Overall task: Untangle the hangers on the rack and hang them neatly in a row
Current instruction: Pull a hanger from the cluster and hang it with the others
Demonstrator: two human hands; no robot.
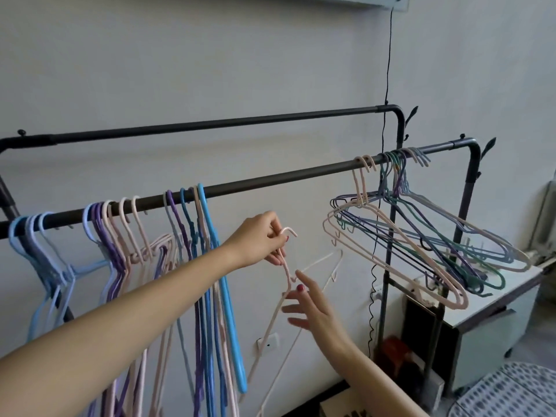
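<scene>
Head camera looks at a black metal garment rack (270, 179) with two horizontal rails against a pale wall, the nearer rail running from the lower left of the frame up toward the upper right. At centre frame the left hand (258, 239) reaches in from the lower left, its fingers curled and pinching the neck just below the hook of a pale pink hanger (287, 276), which is off the rail and hangs tilted beneath that hand, its body slanting down toward the bottom centre. The right hand (310, 308) comes in from the lower right just below it, fingers spread and mostly straight, gripping nothing; its fingertips lie at the hanger's shoulder, though whether they actually touch the wire is hard to tell. On the left half of the near rail hangs a dense row of hangers (144, 236) in light blue, purple, pink and bright blue, their bodies dropping toward the bottom edge, some crossing each other. At the right end of the same rail a tangled cluster of hangers (421, 236) in pink, navy, teal and lilac hangs bunched together and swung out at an angle, interlocked. A thin black cable (388, 55) drops down the wall from the top of the frame behind the rack. A white cabinet (496, 320) stands at the lower right, and a dotted fabric surface (508, 392) fills the bottom right corner.
</scene>
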